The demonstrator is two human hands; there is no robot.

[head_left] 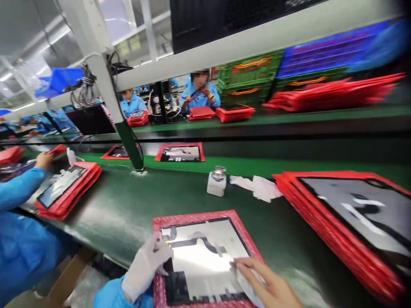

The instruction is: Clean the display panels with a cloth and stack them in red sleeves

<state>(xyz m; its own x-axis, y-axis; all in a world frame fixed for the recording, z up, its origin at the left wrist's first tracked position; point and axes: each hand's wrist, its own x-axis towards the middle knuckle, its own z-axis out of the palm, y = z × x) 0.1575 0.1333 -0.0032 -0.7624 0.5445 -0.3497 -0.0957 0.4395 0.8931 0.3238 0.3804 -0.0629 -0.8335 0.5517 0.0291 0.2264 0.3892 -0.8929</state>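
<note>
In front of me a flat display panel (205,273), silvery with a black border and a dark ribbon cable (192,241), lies on a red bubble-wrap pouch (242,226). My left hand (146,261), in a white glove, grips the panel's left edge with its fingers bent. My right hand (268,282) is bare and presses a folded white wipe (252,282) against the panel's right side; the palm hides part of the wipe. Beyond the panel stands a small white bottle (216,184) with a metal top. Beside that bottle lie crumpled pale wipes (261,188).
A tall stack of red pouches with panels (340,231) stands at right, another stack (69,192) at left near a co-worker's blue sleeve (19,188). A post (128,141) rises from the green bench (128,192). Across the bench are a pouched panel (181,152), crates (247,77) and other workers.
</note>
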